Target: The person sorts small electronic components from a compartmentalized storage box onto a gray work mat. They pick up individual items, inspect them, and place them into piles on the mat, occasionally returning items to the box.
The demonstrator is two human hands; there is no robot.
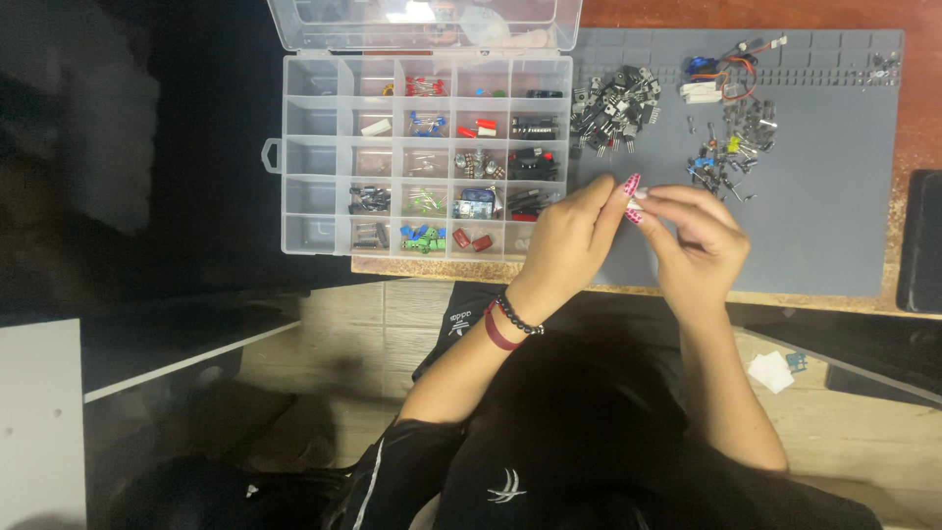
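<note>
1. Grey matting (834,226) covers the right part of the wooden desk (628,12), and both hands are raised just above its near-left area.
2. The left hand (569,240) and the right hand (692,240) are brought together, fingertips meeting; a small pale part (640,195) appears to be pinched between them, though it is too small for its kind to be told.
3. The left fingers (616,196) are curled inward, with pink patterned nails showing where the two hands meet.
4. Just left of the hands, a clear compartment organiser (319,157) is laid open, its lid (324,25) folded back away from the person.
5. Many compartments are seen already filled: blue and red pieces, green pieces, dark cylinders and a small blue board (475,203) are kept apart by kind.
6. The leftmost column and a few other cells are seen to hold nothing, so sorting is judged to be partly done.
7. On the mat, a heap of black legged parts (613,110) is left just beyond the hands.
8. Farther right, a looser scatter of mixed parts (731,147) and some small wired units (721,74) are left unsorted.
9. A good share of the loose stock is therefore judged to remain outside the box.
</note>
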